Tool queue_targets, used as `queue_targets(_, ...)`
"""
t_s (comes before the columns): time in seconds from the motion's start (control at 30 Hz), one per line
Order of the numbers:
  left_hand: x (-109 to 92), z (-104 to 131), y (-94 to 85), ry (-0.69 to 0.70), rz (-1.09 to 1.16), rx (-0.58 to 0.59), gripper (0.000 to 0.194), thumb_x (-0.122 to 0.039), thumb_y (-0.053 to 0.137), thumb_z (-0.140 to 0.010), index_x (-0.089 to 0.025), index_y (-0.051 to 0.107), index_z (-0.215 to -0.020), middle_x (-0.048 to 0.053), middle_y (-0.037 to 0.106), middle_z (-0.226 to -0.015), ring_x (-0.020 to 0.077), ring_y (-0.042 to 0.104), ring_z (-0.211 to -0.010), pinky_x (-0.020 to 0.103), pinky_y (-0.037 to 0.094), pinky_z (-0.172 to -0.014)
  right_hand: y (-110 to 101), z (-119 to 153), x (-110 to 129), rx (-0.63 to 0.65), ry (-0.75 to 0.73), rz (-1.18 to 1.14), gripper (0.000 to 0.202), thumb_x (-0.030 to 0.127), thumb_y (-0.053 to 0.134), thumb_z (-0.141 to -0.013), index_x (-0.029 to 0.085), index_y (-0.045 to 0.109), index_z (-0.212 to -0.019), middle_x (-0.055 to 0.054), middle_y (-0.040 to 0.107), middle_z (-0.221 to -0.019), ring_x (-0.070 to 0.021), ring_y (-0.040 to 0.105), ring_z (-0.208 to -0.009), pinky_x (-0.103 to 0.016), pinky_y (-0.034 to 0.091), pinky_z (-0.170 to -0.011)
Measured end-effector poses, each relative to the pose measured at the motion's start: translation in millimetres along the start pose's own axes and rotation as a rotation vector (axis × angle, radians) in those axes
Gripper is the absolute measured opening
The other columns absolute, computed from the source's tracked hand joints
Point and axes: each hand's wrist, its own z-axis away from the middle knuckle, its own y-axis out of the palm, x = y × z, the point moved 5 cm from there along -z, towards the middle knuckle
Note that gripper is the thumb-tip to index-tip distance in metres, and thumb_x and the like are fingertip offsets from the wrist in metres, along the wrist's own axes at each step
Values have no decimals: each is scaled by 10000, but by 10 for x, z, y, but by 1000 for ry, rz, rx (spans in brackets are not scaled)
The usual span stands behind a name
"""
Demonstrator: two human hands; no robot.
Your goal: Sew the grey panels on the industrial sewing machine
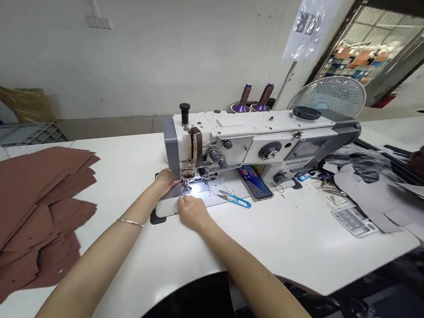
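Note:
A white and grey sewing machine point(235, 146) stands on the white table, its lamp lighting the needle area. At its needle end, my left hand point(165, 182) reaches in with fingertips closed together beside the presser foot point(187, 185). Just in front of the foot, my right hand point(193, 212) rests on the front edge of the machine bed, fingers curled in. Whatever either hand pinches is too small or hidden to make out. Blue-handled thread snips point(236, 200) lie right of my right hand, and a phone point(255, 182) lies under the machine arm.
Brown cut pieces point(37, 217) are stacked at the left. Two brown thread cones point(245, 97) and a fan point(330, 94) stand behind the machine. Scraps point(366, 194), small tools and a clear plastic tray point(355, 221) lie at the right. A grey crate point(22, 136) sits at the far left.

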Motion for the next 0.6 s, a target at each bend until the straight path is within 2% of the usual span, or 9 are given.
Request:
queue_targets(0.07, 16, 217, -172, -21, -44, 38, 257, -306, 567, -861, -124, 593, -1040, 75, 646, -981, 163, 631, -828, 357, 537, -750, -32, 26, 24, 14, 31, 17, 212, 130, 394, -888, 138, 575, -998, -124, 622, -943, -215, 571, -886, -302, 419, -685)
queue_targets(0.13, 18, 495, -519, -6, -116, 9, 171, -212, 579, -815, -127, 635, -952, 84, 681, -923, 174, 653, -789, 347, 533, -767, -60, 52, 58, 7, 50, 33, 218, 126, 392, -891, 129, 584, -993, -136, 622, -949, -216, 578, -885, -301, 411, -696)
queue_targets(0.27, -75, 1191, -1593, 81, -328, -235, 256, -169, 518, -761, -180, 663, -972, 87, 674, -1065, 232, 617, -1009, 392, 442, -964, -60, 52, 101, 0, 75, 71, 221, 134, 393, -896, 108, 603, -959, -148, 627, -931, -227, 592, -863, -303, 389, -691)
queue_targets(0.37, -116, 1732, -2434, 118, -521, -486, 398, -207, 461, -788, -125, 584, -1157, 169, 510, -1320, 311, 396, -1283, 477, 244, -1102, -48, 30, 120, -2, 70, 95, 242, 144, 370, -912, 118, 605, -965, -140, 630, -935, -222, 591, -882, -297, 369, -690)
queue_targets(0.4, -96, 1883, -2672, 103, -629, -568, 441, -218, 443, -802, -80, 538, -1210, 215, 449, -1362, 344, 316, -1328, 517, 186, -1109, -47, 28, 124, 0, 71, 103, 244, 148, 368, -915, 124, 605, -966, -137, 631, -936, -218, 591, -883, -295, 363, -685)
queue_targets(0.43, -69, 2011, -2875, 52, -883, -659, 469, -247, 401, -829, -52, 501, -1244, 251, 435, -1355, 371, 308, -1323, 556, 200, -1084, -47, 30, 127, 3, 74, 111, 241, 151, 370, -916, 129, 605, -968, -134, 631, -939, -214, 592, -880, -293, 357, -678)
queue_targets(0.47, -9, 2097, -3031, -31, -1104, -687, 485, -270, 370, -847, -25, 483, -1251, 283, 448, -1323, 396, 339, -1292, 581, 246, -1044, -49, 35, 130, 6, 78, 119, 235, 153, 376, -916, 133, 605, -969, -132, 632, -941, -211, 594, -874, -291, 352, -670)
queue_targets(0.5, 75, 2142, -3139, -106, -1255, -644, 483, -288, 355, -855, -18, 501, -1227, 292, 496, -1259, 405, 402, -1233, 575, 315, -990, -52, 42, 132, 9, 83, 125, 229, 156, 383, -915, 136, 604, -970, -129, 632, -943, -207, 596, -867, -289, 348, -663)
queue_targets(0.6, 270, 2171, -3275, -174, -1397, -488, 421, -308, 355, -852, -59, 607, -1079, 252, 598, -1084, 373, 521, -1077, 484, 429, -868, -63, 69, 140, 3, 98, 138, 226, 157, 382, -918, 138, 601, -971, -123, 632, -945, -204, 599, -858, -288, 339, -648)
